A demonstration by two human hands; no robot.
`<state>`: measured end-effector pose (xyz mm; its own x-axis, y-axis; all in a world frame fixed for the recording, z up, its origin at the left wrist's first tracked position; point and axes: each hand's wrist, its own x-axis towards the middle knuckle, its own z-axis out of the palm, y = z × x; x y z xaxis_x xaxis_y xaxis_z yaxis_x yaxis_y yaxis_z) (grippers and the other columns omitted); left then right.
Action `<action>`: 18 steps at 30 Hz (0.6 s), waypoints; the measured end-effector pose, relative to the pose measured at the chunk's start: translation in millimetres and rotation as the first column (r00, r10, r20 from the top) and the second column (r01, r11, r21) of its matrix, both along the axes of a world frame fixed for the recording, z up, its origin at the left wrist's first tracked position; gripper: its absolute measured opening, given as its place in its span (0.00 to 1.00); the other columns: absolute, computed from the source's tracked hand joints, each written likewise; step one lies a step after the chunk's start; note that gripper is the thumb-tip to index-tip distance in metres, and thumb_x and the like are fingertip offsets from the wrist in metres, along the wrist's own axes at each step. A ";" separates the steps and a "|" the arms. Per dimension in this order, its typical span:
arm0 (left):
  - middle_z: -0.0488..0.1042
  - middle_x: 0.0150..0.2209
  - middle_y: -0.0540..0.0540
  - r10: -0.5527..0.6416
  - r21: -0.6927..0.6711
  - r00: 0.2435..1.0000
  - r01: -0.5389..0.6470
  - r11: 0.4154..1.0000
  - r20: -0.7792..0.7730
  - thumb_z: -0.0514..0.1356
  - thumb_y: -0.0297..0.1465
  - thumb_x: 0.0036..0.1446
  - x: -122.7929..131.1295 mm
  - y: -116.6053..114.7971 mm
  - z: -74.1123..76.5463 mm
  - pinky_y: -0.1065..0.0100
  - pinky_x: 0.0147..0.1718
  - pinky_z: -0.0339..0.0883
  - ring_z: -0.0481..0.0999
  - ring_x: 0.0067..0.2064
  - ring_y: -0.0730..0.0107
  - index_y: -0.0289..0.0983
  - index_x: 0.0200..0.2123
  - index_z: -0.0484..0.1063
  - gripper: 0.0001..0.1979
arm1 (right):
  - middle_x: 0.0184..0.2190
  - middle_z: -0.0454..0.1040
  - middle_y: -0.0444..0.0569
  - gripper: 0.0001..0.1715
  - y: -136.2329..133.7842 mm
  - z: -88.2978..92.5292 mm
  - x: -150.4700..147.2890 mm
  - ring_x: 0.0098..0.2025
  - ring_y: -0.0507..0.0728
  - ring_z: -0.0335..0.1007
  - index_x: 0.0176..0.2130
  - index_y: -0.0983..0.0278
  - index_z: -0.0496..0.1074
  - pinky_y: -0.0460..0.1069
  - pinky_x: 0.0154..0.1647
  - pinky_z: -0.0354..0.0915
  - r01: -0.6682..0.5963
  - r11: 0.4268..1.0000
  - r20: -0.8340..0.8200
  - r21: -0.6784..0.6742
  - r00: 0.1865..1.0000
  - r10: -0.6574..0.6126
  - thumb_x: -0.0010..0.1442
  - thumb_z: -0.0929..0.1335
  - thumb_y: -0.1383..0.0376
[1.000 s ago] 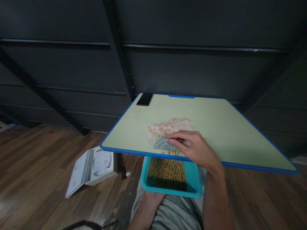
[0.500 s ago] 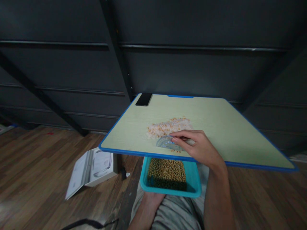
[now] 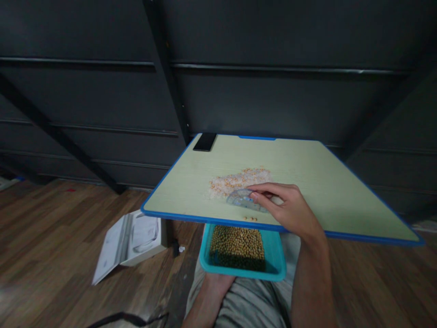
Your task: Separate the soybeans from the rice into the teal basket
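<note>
My right hand [image 3: 283, 205] pinches a clear plastic protractor [image 3: 241, 199] between thumb and fingers, just above the board of a low table. Beyond the protractor's curved edge lies a heap of white rice-like grains [image 3: 225, 183] mixed with yellow soybeans [image 3: 251, 172]. Between the protractor and the near table edge sit a few loose soybeans [image 3: 251, 218]. Below that edge is a turquoise plastic basket [image 3: 276, 255] holding many soybeans. My left hand [image 3: 220, 281] supports the basket from beneath at its near side; its fingers are hidden under it.
A black phone [image 3: 205, 142] lies at the table's far left corner. The pale tabletop [image 3: 300, 173] has a blue rim. On the wooden floor at left stands an open white box [image 3: 145, 234], with a dark cable [image 3: 126, 317] nearer me. A dark panelled wall [image 3: 273, 100] rises behind the table.
My right hand has moved slightly right and away from me with the protractor, leaving the few loose soybeans near the table edge. My left hand and the basket have stayed nearly still.
</note>
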<state>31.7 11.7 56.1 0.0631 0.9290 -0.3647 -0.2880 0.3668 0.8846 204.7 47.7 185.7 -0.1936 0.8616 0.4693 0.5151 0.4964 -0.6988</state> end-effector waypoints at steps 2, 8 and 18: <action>0.82 0.57 0.55 0.010 -0.002 1.000 -0.010 1.000 0.022 0.36 0.57 0.65 0.3 0.7 0.2 0.52 0.61 0.71 0.75 0.65 0.51 0.56 0.54 0.76 0.34 | 0.44 0.85 0.46 0.11 2.2 -0.8 2.3 0.45 0.60 0.82 0.46 0.55 0.84 0.57 0.50 0.76 0.066 0.997 -0.007 0.034 0.998 -0.066 0.67 0.70 0.63; 0.82 0.58 0.55 0.016 -0.012 0.997 -0.015 1.000 0.069 0.38 0.58 0.64 -0.1 2.6 -2.8 0.48 0.61 0.73 0.77 0.63 0.48 0.55 0.52 0.78 0.33 | 0.45 0.85 0.46 0.11 6.9 -4.7 4.6 0.44 0.59 0.82 0.46 0.57 0.83 0.56 0.50 0.75 0.067 0.998 0.008 0.006 0.998 -0.067 0.67 0.70 0.63; 0.79 0.61 0.56 0.012 0.012 0.982 -0.015 1.000 0.190 0.41 0.58 0.64 1.6 0.8 1.8 0.52 0.61 0.74 0.74 0.66 0.52 0.54 0.57 0.76 0.33 | 0.43 0.86 0.43 0.11 4.9 -1.9 -1.0 0.41 0.57 0.82 0.46 0.57 0.83 0.52 0.44 0.74 -0.023 0.999 0.028 -0.048 0.999 0.024 0.67 0.71 0.64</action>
<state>33.3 12.6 57.8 0.1175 0.9350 -0.3347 -0.4558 0.3502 0.8183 203.7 52.6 183.9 -0.2266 0.8779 0.4219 0.5235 0.4751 -0.7073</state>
